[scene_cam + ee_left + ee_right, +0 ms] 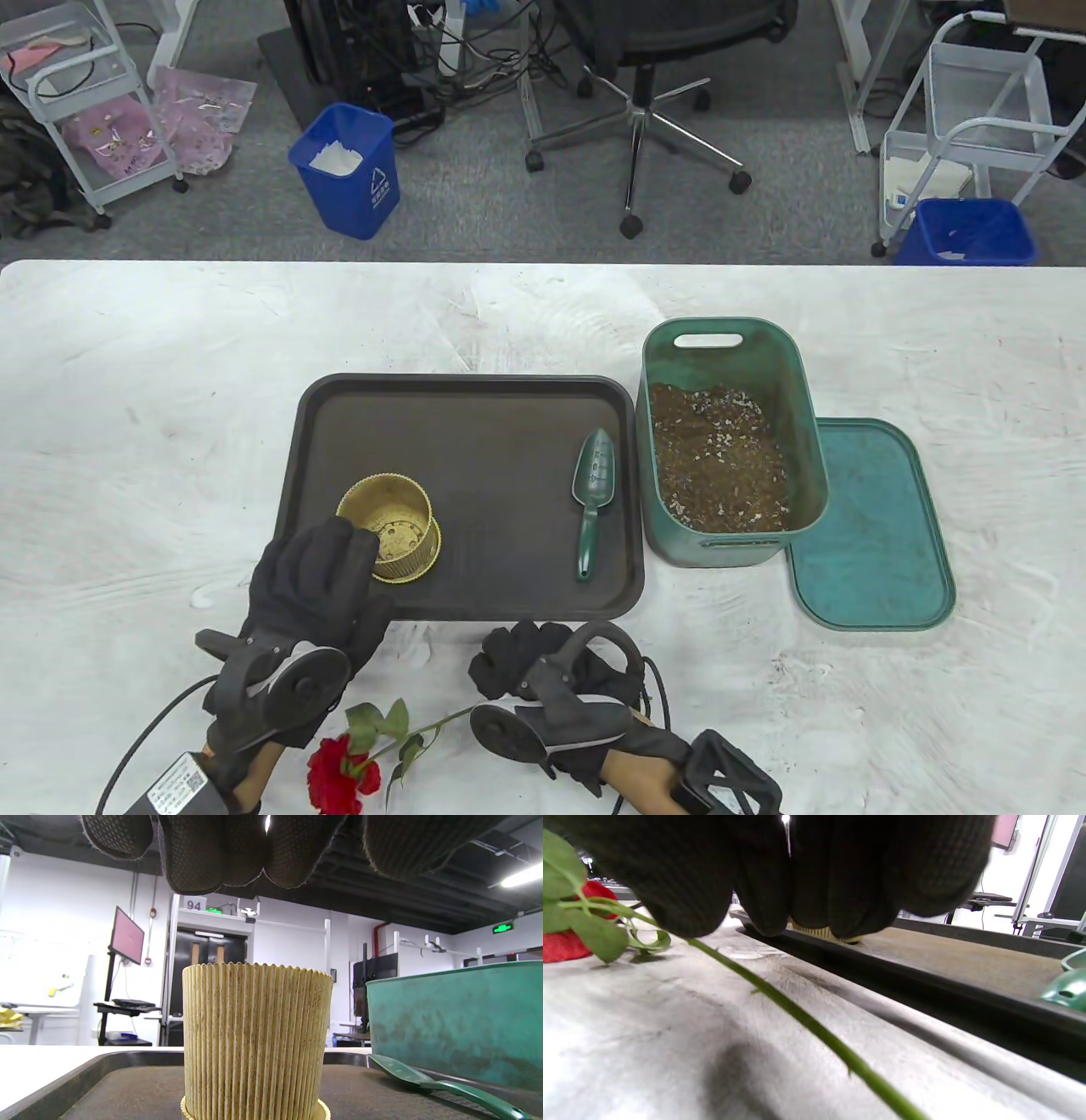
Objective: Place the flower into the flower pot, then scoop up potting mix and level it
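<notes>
Left hand [318,586] over the near-left corner of the dark tray [475,399], fingers [212,853] pressed side by side and reaching to the near rim of the flower pot [392,528]; in the left wrist view, fingertips above the ribbed yellow wall with a gap showing, so contact not settled. Pot upright in a matching saucer, in the tray's near-left part, holding no soil and no flower. Flower [344,764] flat on the worktop [170,407] near its front edge, between the 2 hands, red bloom to the left, green stem running right under the right hand [543,671]. Right hand just in front of the tray's near edge, fingers [763,870] bunched and curled down over the stem; whether actually pinching it, cannot tell. Green trowel [592,501] lying in the tray along its right side, blade away, handle toward the near edge. Green bin [721,441] of potting mix [717,463] just right of the tray, touching or nearly so. Teal lid [874,526] flat on the worktop, partly tucked under the bin's right side.
</notes>
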`<state>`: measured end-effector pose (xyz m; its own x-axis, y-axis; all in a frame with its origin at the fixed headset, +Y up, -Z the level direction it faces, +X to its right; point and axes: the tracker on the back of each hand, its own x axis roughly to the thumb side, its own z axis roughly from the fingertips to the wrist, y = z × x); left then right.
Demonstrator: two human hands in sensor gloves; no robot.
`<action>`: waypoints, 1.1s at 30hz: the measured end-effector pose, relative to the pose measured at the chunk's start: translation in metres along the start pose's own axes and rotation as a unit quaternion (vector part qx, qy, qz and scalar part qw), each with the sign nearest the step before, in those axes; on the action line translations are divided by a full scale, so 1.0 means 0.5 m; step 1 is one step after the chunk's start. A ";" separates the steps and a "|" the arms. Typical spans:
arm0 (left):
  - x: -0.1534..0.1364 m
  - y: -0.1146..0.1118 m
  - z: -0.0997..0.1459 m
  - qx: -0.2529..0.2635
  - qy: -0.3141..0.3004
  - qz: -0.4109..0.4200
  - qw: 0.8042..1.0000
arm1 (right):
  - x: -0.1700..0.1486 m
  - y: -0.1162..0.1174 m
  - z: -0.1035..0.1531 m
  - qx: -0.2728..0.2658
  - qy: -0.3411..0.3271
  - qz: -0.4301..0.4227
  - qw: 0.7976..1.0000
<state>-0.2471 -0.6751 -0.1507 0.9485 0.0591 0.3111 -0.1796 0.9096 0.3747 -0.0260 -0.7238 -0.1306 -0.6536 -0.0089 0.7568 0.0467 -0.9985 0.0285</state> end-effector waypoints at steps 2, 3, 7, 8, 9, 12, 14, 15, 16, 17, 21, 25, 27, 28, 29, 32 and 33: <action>-0.001 -0.001 -0.001 -0.001 0.002 0.000 1.000 | 0.002 0.006 -0.002 0.006 0.001 0.009 1.000; -0.001 -0.001 -0.001 -0.001 0.003 0.000 1.000 | 0.005 0.012 -0.004 0.013 0.002 0.022 1.000; -0.003 -0.001 -0.002 -0.001 0.008 0.002 1.000 | 0.019 0.036 -0.009 0.035 -0.003 0.052 0.998; -0.003 -0.001 -0.002 -0.002 0.009 0.001 1.000 | 0.024 0.045 -0.010 0.044 -0.007 0.060 0.997; -0.004 -0.001 -0.003 -0.002 0.010 0.001 1.000 | 0.027 0.050 -0.011 0.050 -0.010 0.065 0.997; -0.004 -0.001 -0.003 -0.003 0.012 0.002 1.000 | 0.031 0.052 -0.012 0.041 -0.004 0.069 0.997; -0.004 -0.001 -0.003 -0.003 0.013 0.002 1.000 | 0.028 0.052 -0.012 0.037 0.003 0.064 0.997; -0.005 -0.001 -0.003 -0.002 0.013 0.002 1.000 | 0.023 0.049 -0.012 0.037 0.006 0.053 0.998; -0.006 0.000 -0.003 -0.001 0.014 0.002 1.000 | 0.016 0.046 -0.010 0.033 0.009 0.034 0.999; -0.009 0.003 -0.003 0.001 0.017 0.002 1.000 | 0.009 0.041 -0.007 0.027 0.014 0.015 0.999; -0.028 0.021 -0.003 0.024 0.037 0.005 0.999 | -0.031 0.009 0.013 -0.022 0.042 -0.050 0.998; -0.060 0.044 0.001 0.056 0.080 0.014 0.995 | -0.077 -0.017 0.041 -0.077 0.062 -0.109 0.989; -0.079 0.053 0.005 0.072 0.111 0.029 0.991 | -0.096 -0.027 0.053 -0.108 0.070 -0.155 0.979; -0.088 0.056 0.007 0.078 0.127 0.043 0.988 | -0.106 -0.031 0.059 -0.131 0.074 -0.184 0.971; -0.095 0.056 0.008 0.080 0.140 0.061 0.985 | -0.114 -0.034 0.065 -0.154 0.078 -0.213 0.962; -0.099 0.034 0.009 0.058 0.158 0.142 0.975 | -0.127 -0.037 0.074 -0.208 0.088 -0.286 0.931; -0.095 0.023 0.007 0.042 0.154 0.174 0.972 | -0.129 -0.038 0.075 -0.217 0.090 -0.303 0.923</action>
<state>-0.2951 -0.6690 -0.1579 0.8571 0.4892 0.1613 -0.5122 0.7761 0.3679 0.0436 -0.7021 -0.1553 -0.5769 0.5896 0.5654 -0.6508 -0.7500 0.1180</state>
